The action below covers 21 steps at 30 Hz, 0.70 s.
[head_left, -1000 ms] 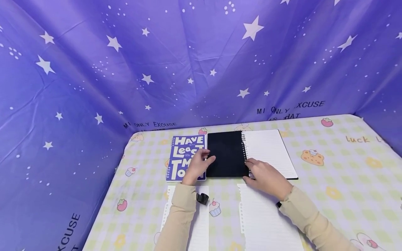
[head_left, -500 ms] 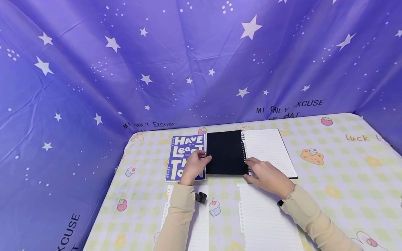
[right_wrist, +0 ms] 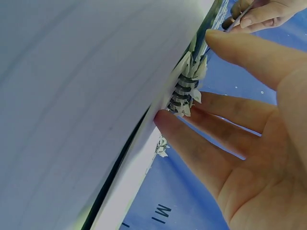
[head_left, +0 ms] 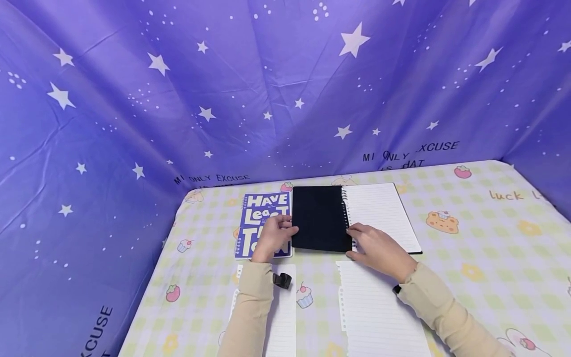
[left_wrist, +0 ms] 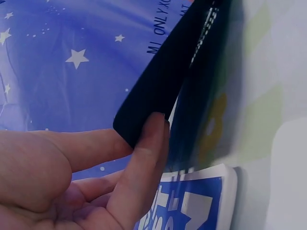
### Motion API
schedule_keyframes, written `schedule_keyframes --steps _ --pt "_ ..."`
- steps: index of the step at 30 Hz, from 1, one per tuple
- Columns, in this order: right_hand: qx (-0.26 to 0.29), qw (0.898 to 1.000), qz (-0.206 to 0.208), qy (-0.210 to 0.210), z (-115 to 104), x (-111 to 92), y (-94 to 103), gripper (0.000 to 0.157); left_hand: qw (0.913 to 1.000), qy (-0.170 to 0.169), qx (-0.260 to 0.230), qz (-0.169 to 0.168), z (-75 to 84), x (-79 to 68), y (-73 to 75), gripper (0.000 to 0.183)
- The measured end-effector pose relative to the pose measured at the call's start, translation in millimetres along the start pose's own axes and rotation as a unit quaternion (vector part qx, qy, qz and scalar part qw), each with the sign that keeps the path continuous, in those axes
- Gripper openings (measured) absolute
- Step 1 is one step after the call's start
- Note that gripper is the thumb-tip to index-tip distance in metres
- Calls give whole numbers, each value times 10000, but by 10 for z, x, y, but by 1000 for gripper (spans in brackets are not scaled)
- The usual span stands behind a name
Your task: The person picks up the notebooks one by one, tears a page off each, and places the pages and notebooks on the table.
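Note:
A spiral notebook lies open, its black cover on the left and its lined white page on the right. My left hand pinches the cover's free left edge between thumb and fingers, and the left wrist view shows that edge raised. Ragged paper scraps cling to the coil binding in the right wrist view. There my right hand touches the notebook beside the coil at its lower end, fingers mostly straight. Partly behind my left hand lies a purple notebook with white lettering.
Two loose lined sheets with torn punched edges lie nearer me: a left sheet, partly under my left forearm, and a right sheet. A checked tablecloth covers the table. A purple star-print curtain hangs behind and at the sides.
My left hand has shifted slightly left and down with the cover's edge, and the cover's lower edge has lifted and changed angle. My right hand stays by the coil.

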State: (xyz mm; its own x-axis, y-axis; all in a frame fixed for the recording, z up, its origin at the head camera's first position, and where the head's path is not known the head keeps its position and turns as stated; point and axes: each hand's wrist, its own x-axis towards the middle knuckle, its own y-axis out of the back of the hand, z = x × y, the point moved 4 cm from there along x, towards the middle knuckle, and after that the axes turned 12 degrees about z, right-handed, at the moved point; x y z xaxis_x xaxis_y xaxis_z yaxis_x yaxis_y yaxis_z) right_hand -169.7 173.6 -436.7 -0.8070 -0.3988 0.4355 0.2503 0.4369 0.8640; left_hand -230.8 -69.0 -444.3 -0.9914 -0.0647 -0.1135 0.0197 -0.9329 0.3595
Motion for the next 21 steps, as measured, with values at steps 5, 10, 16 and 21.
schedule_keyframes --steps 5,10,16,21 --pt "76 10000 -15 -61 -5 -4 9 50 9996 173 -195 -51 2 -2 12 44" --pt "177 9996 -55 -203 4 -22 5 51 9996 137 -250 -51 28 -24 21 44" --pt "189 9995 -30 -235 8 -42 -11 52 9995 -38 -311 -56 77 -57 32 46" --pt "197 9993 18 -309 6 -40 7 51 9993 -155 -321 -100 155 -84 32 50"
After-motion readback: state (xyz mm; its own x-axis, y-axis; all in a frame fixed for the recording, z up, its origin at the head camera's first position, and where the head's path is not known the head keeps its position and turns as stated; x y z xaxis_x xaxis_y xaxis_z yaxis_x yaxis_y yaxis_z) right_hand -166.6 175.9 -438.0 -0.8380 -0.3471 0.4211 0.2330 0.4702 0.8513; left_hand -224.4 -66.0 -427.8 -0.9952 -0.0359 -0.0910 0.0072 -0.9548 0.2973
